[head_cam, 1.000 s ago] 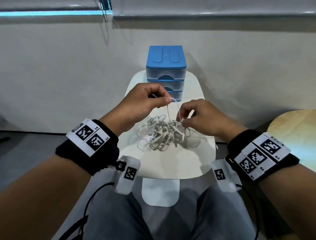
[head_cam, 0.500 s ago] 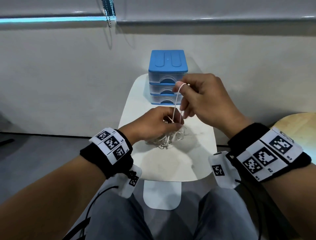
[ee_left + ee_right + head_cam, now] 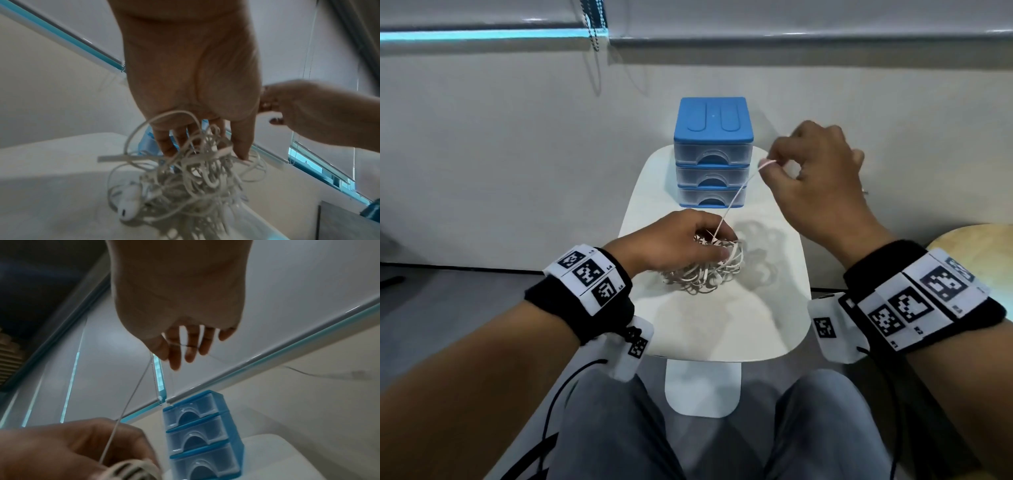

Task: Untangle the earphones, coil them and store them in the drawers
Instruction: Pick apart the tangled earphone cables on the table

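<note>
On the white table point(image 3: 722, 325), the left hand point(image 3: 674, 240) grips the earphones point(image 3: 705, 270); the right hand point(image 3: 815, 168), pinching one cord point(image 3: 736, 198) before the drawers point(image 3: 714, 154), should pull gently.

White rounded surface point(image 3: 722, 329). Blue three-drawer unit point(image 3: 713, 154) stands at its far end, drawers closed. Tangled white earphones point(image 3: 705, 270) lie in a heap near the unit, on its near side.

One earphone tangle point(image 3: 705, 267), three drawers point(image 3: 713, 178)
</note>
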A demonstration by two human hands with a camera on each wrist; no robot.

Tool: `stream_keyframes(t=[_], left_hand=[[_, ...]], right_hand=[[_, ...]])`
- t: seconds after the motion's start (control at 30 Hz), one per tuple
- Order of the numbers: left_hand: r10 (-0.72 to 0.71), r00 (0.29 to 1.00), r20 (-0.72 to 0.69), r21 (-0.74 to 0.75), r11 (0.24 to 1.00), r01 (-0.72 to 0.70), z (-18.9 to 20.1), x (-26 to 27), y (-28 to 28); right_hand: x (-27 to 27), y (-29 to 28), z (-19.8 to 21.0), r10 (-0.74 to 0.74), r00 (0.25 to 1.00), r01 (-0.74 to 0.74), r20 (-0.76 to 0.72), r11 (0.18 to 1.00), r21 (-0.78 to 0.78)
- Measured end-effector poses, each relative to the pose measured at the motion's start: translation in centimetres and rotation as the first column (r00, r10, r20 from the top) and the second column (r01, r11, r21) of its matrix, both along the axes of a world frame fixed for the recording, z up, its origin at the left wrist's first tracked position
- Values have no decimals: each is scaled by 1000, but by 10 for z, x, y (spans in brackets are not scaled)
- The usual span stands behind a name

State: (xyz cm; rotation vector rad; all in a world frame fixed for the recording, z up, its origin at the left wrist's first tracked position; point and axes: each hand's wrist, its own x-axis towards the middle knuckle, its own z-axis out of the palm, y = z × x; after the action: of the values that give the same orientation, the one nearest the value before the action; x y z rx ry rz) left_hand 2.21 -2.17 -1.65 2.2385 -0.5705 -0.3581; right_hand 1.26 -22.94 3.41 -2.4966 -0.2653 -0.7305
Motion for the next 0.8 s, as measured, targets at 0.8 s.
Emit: stream_keyframes(t=[0.8], left_hand=[[-17,999,35,146,989,11,4,-2,7]], right_hand=[[4,21,-27,227,871,-258,-435,966,-13]])
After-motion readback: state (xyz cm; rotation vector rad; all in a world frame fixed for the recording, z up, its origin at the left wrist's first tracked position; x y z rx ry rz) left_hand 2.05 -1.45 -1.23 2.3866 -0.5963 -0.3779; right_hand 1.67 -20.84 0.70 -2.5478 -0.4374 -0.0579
